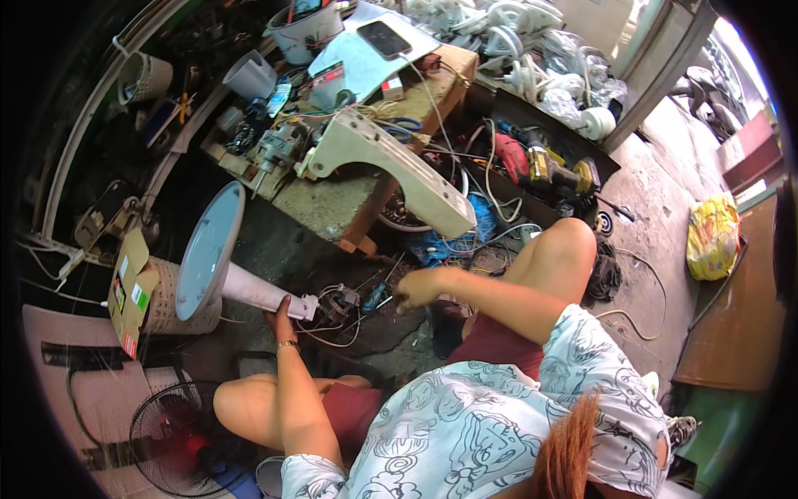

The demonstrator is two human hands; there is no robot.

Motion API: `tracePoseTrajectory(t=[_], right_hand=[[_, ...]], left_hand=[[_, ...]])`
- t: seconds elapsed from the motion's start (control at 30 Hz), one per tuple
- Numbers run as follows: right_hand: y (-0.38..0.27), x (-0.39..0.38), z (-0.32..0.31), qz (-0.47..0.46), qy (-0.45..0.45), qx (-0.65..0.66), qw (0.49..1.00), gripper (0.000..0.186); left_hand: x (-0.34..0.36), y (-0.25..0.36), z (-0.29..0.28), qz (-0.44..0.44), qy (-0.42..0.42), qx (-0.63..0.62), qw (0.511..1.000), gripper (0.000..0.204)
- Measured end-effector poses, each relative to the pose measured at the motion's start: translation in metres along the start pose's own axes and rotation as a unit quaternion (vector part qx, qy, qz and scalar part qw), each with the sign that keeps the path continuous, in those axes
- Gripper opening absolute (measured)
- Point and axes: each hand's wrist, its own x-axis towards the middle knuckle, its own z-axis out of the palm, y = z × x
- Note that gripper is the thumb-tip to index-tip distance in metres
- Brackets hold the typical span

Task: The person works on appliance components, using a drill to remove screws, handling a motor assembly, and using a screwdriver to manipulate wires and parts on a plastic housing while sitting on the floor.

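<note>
My left hand [284, 323] is wrapped round the white column of a fan stand [258, 289]. Its wide, round, blue-grey base [209, 249] is tilted up on its side, to the left of the column. Close to the column's free end lies a small motor with wires [337, 304], partly in shadow. My right hand [418, 289] is in front of my right knee, fingers curled; what they hold, if anything, is hidden. Just left of it is a screwdriver with a blue handle [374, 298] on the dark floor.
A low wooden bench [324, 204] stands ahead, bearing a cream curved machine arm [391, 162], a phone [384, 39] and tools. Drills [553, 170] lie in a tray to the right. A basket [179, 291] and black fan [179, 441] stand left; cords [644, 283] cross the floor.
</note>
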Motion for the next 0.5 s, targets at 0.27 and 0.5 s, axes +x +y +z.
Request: tracePoseTrajectory(t=[0.27, 0.5], right_hand=[[0.088, -0.172, -0.124, 0.092, 0.425, 0.227, 0.872, 0.029], [0.308, -0.27, -0.102, 0.399, 0.434, -0.26, 0.765, 0.051]], left_hand=[[-0.014, -0.023, 0.008, -0.07, 0.027, 0.056, 0.996, 0.073], [-0.014, -0.032, 0.011, -0.041, 0.035, 0.096, 0.994, 0.058]])
